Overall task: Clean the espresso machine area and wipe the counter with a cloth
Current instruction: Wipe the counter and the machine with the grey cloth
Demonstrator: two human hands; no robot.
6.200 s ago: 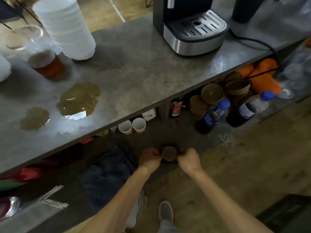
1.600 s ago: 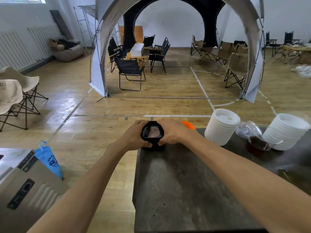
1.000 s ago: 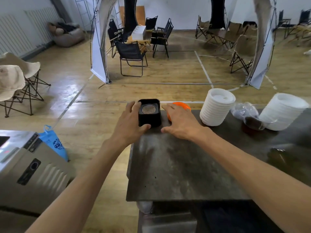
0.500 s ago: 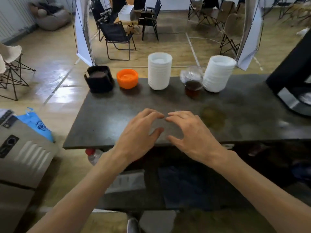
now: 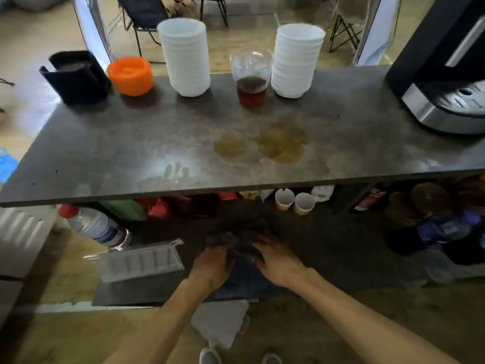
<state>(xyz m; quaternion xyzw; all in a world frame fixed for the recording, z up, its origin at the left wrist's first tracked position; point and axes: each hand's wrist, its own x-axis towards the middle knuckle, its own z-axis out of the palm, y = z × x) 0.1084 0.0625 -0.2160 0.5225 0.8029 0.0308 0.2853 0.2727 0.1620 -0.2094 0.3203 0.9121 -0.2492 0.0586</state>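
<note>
The espresso machine (image 5: 446, 74) is cut off by the right edge, only its black body and steel drip tray showing; the shelf (image 5: 328, 248) under the counter (image 5: 131, 148) is dim and blurred, so the clutter at its right end is hard to make out; the cloth (image 5: 241, 240), dark against that dark shelf, has no clear outline, and it lies below the counter's front edge, about midway along it. The left hand (image 5: 210, 264) rests on the cloth's left side with fingers curled into the fabric, seemingly gripping it; the right hand (image 5: 278, 261) lies on the cloth's right side, fingers spread and bent over it, though blur hides whether they pinch or only press. Two brown spills (image 5: 262, 145) sit on the counter, above the cloth and left of the machine; behind them a clear cup (image 5: 252, 80) of dark liquid stands between two stacks of white bowls (image 5: 186, 56); further left along the counter's back edge are an orange lid (image 5: 131, 76) and a black holder (image 5: 76, 77). A bottle (image 5: 94, 227) lies under the counter's left end.
</note>
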